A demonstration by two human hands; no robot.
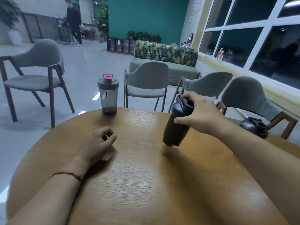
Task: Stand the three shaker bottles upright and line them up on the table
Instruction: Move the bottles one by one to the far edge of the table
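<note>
A clear grey shaker bottle with a pink cap (108,95) stands upright at the far edge of the round wooden table (146,176). My right hand (199,114) grips a black shaker bottle (177,127) by its upper part; the bottle is tilted, its base just above or touching the tabletop. A third black shaker bottle (254,127) sits at the right edge of the table, partly hidden behind my right forearm. My left hand (99,142) rests on the table with its fingers curled and nothing in it.
Several grey chairs ring the table: one at far left (39,75), one behind the middle (147,85), two at the right (243,95). A green sofa (165,62) and windows lie beyond. A person walks at the far back (73,20).
</note>
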